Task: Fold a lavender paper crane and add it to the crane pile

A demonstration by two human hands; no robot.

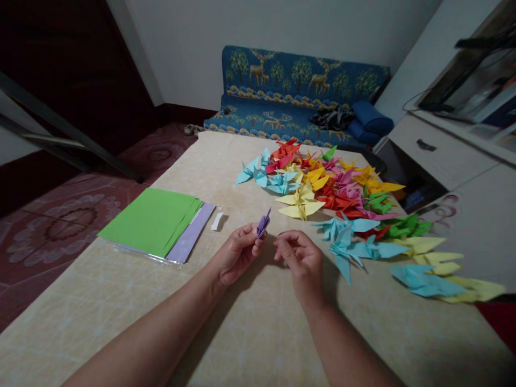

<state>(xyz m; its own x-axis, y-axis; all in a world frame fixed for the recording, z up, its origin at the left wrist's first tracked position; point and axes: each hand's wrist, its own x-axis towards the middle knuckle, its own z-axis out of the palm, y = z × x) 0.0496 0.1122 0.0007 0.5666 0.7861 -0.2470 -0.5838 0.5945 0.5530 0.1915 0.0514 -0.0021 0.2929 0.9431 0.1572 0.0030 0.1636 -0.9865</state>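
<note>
Purple piece (263,224): folded paper, matt, sharply creased. Cranes (301,209): paper too, matt, crisp folds. Green sheets (151,220): smooth flat paper, matt. Sleeve (174,263) by them: clear plastic, glossy, wrinkled edge. Tabletop (133,306): smooth, low sheen; can't tell plastic or cloth. Sofa (278,105): printed cloth, matt. Floor (68,231): tile, faint gloss. Wall (181,48): smooth, matt. Drawer handle (426,145): dark, looks like metal.

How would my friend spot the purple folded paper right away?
Start at the big cream-coloured table. Near its middle, the left hand pinches the purple folded paper, a small, narrow piece. Unlike the flat purple sheet sticking out from under the green sheets, it is folded up and held in a hand.
</note>
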